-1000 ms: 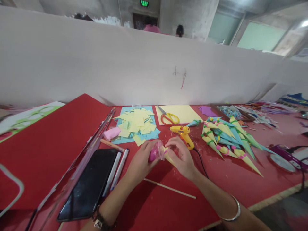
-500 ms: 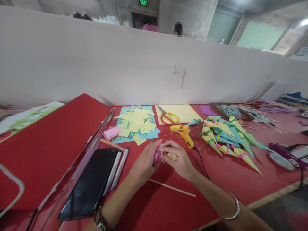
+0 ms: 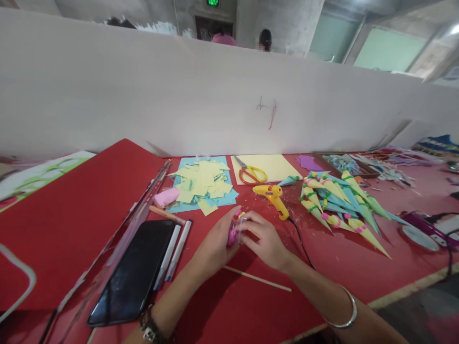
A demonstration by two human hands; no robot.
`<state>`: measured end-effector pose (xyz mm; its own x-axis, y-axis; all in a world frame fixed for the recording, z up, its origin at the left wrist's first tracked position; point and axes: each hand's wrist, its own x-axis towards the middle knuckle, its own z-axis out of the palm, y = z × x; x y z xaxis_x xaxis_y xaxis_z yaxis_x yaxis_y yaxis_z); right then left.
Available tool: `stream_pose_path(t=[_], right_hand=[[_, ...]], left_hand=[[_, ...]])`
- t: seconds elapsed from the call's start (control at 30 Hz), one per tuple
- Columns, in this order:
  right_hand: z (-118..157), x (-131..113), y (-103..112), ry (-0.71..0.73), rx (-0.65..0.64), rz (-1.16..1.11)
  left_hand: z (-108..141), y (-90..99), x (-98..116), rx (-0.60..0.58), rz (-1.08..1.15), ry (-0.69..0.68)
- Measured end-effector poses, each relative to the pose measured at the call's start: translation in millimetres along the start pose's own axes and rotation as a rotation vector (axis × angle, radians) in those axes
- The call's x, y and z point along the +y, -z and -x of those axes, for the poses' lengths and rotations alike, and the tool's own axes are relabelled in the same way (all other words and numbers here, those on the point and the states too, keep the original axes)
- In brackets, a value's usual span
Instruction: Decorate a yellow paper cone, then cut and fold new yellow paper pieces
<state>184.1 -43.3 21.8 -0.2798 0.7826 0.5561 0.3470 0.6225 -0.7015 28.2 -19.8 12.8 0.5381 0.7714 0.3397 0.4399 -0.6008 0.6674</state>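
The left hand (image 3: 214, 242) curls fingers round a half-hidden pink lump (image 3: 232, 237), and the right hand (image 3: 266, 240) bends its own at blurry wrap (image 3: 243, 229), whether pinching I cannot tell

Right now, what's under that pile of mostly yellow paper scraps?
Blue paper pokes out around the edges of the pile, lying on the red tabletop. Whatever lies beneath its middle is covered, so I can't tell.

Pink material (image 3: 233, 236) in hands (image 3: 214, 242); yellow glue gun (image 3: 274, 196) beyond; paper cones (image 3: 371, 239) at right.
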Motion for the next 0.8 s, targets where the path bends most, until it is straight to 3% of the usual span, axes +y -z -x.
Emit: stream_pose_path(t=[0.2, 0.43, 0.63, 0.8], right_hand=[[2.6, 4.1, 0.6, 0.003, -0.035, 0.065], [3.3, 1.4, 1.7, 0.003, 0.128, 0.070], [-1.7, 2.0, 3.8, -0.161, 0.295, -0.085], [-5.9, 7.3, 6.8, -0.410, 0.389, -0.321]], left_hand=[[0.9, 1.5, 3.9, -0.031, -0.008, 0.026], [-0.4, 4.5, 8.0, -0.019, -0.024, 0.043], [-1.9, 7.1, 5.3, 0.013, -0.134, 0.080], [-5.9, 16.1, -0.5, 0.084, -0.288, 0.198]])
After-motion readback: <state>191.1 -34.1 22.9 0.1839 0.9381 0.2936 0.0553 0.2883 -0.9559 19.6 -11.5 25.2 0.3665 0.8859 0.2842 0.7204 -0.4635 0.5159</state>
